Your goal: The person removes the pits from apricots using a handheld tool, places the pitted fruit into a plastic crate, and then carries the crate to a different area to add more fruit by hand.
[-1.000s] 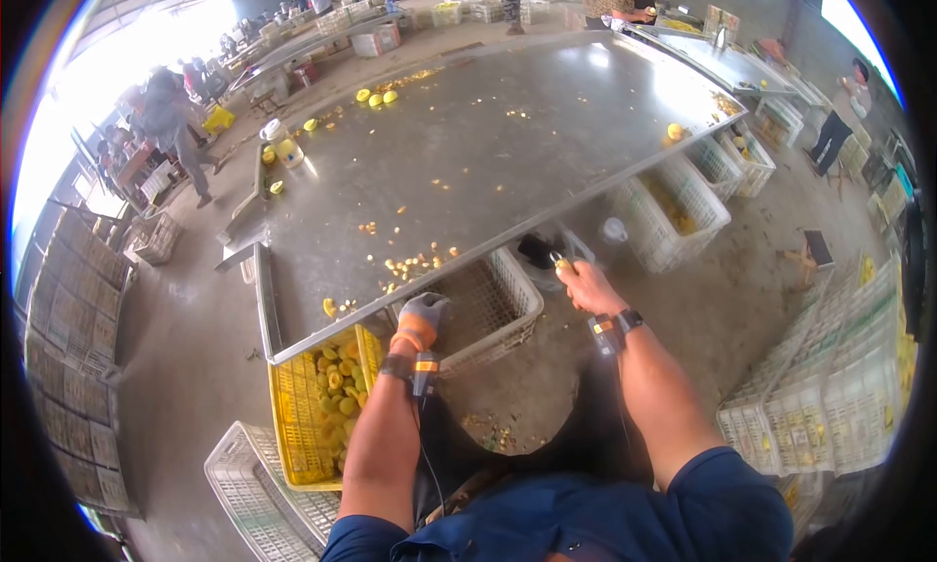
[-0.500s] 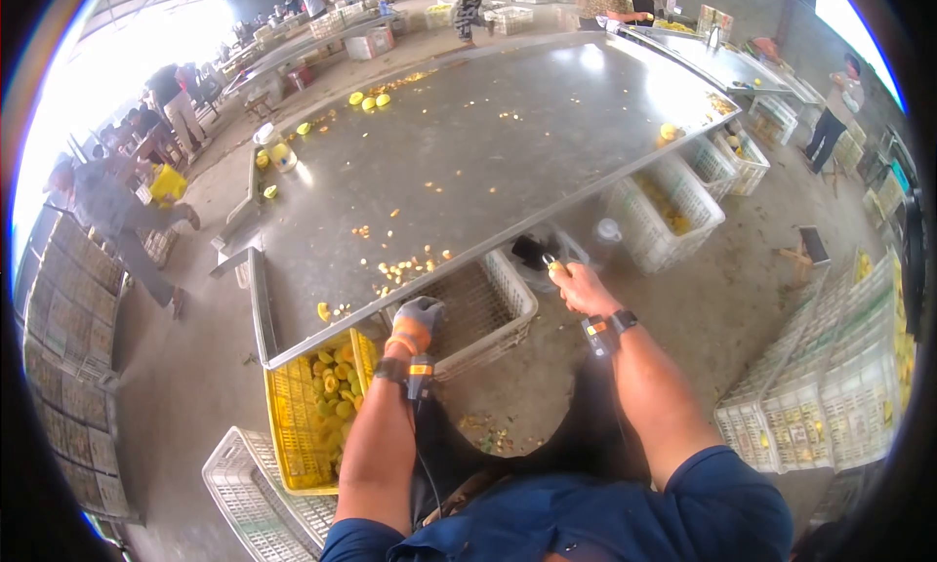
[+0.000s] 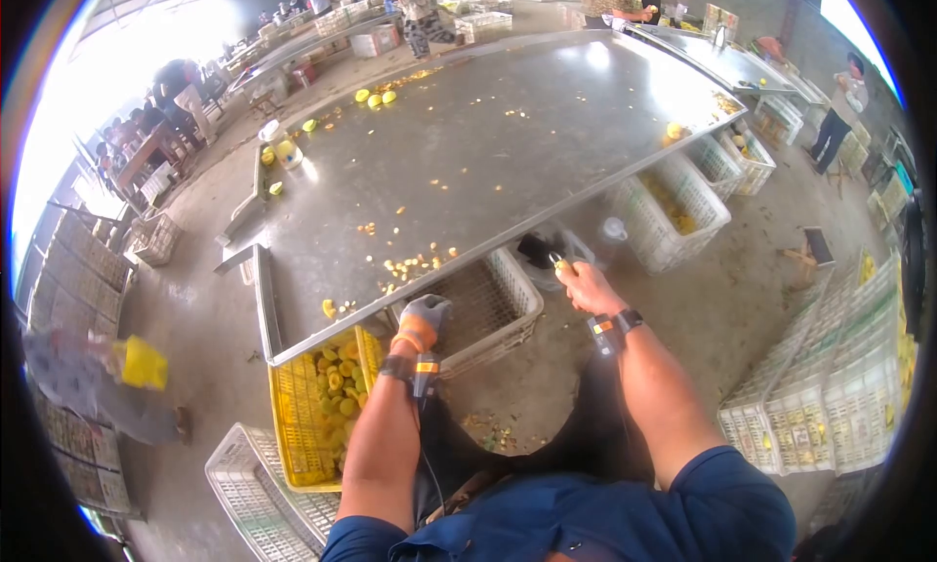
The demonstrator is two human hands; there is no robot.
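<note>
My left hand [image 3: 424, 322], in a grey and orange glove, is closed at the near edge of the metal table [image 3: 381, 172], beside a white crate [image 3: 517, 318]; what it holds, if anything, is hidden. My bare right hand [image 3: 586, 287] grips a small tool with a yellowish handle [image 3: 560, 264] and a metal tip, in front of a dark object in a clear bag [image 3: 540, 252]. Below and left of my left hand stands a yellow crate [image 3: 298, 416] full of halved yellow-green fruit [image 3: 337, 391]. Small pale pieces [image 3: 410, 267] lie scattered on the table near my left hand.
White crates [image 3: 683, 240] stand under the table's right side, and stacked crates [image 3: 820, 377] at the far right. An empty white crate [image 3: 249, 494] is at lower left. A person with a yellow object [image 3: 144, 362] is at the left; others are farther back.
The person with the yellow object has moved nearer along the left side. Another person at the back shows more fully. My hands have barely shifted, with a slight change of view.
</note>
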